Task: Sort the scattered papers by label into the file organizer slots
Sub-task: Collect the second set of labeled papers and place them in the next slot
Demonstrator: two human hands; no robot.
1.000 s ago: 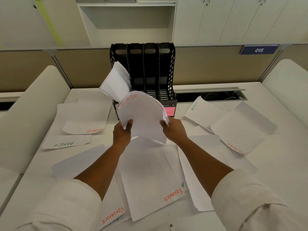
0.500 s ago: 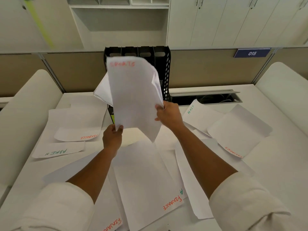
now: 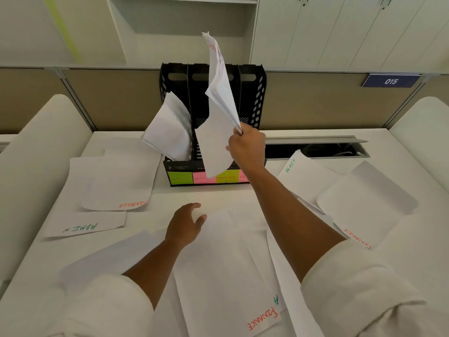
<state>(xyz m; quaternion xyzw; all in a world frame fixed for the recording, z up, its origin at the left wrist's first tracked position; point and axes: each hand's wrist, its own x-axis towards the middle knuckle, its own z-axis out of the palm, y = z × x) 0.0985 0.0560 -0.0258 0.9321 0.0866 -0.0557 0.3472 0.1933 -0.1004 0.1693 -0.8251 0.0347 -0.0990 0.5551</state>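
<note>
Paper is what you are handling, and it behaves like paper: light, thin and floppy. Your right hand (image 3: 246,148) pinches a small sheaf of sheets (image 3: 220,113) at its lower right edge, holding it upright above the black file organizer (image 3: 252,103), over the middle slots. The top of the sheaf curls and leans, so it will likely buckle if you push it down from that one corner. Judging by the faint red lettering near its top, it belongs behind the pink sticky label (image 3: 201,178), though the word is too blurred to read. A grip lower on the long edge would probably steer it in straighter. Another bundle (image 3: 170,130) already sits in the leftmost slot, splaying out to the left. Your left hand (image 3: 185,226) is released, fingers loosely spread just above the loose sheets on the table (image 3: 192,194). Sheets marked FINANCE (image 3: 261,321) and ADMIN (image 3: 81,227) lie flat; they may be slippery to lift, so curl up a corner first.
</note>
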